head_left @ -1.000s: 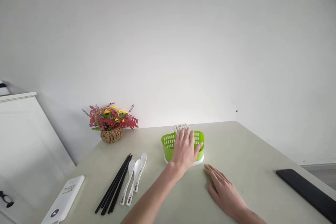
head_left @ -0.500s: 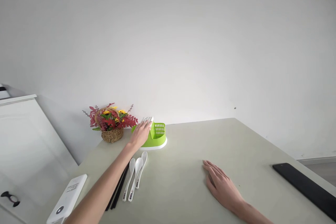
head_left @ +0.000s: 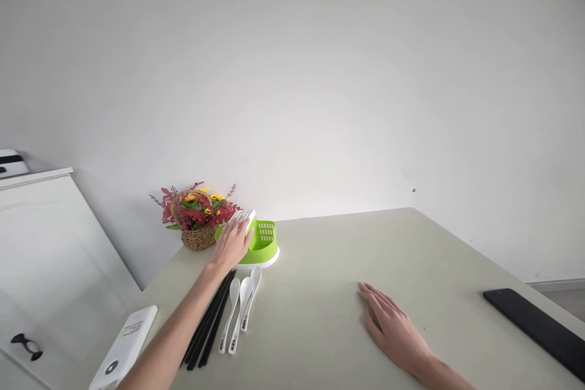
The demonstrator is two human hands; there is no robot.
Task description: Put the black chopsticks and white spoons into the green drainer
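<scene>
My left hand (head_left: pixel 232 242) is stretched to the back of the table, its fingers curled over the white top of a green plastic utensil holder (head_left: pixel 267 249). The holder has a perforated back wall and a white base. The hand hides its left side. Below the left wrist lie several black chopsticks (head_left: pixel 211 323), partly covered by the forearm. Beside them are three white spoons (head_left: pixel 241 306), bowls pointing away from me and patterned handle ends towards me. My right hand (head_left: pixel 388 326) rests flat on the table, holding nothing, with the fingers stretched out.
A wicker basket of red and yellow flowers (head_left: pixel 198 239) stands left of the holder, close to it. A white power bank (head_left: pixel 125 344) lies at the table's left edge, a long black object (head_left: pixel 534 329) at the right. A white cabinet (head_left: pixel 55 244) stands on the left.
The utensil holder has shifted left, nearer the flower basket, with my left hand on it. More of the chopsticks shows. My right hand stays resting on the table.
</scene>
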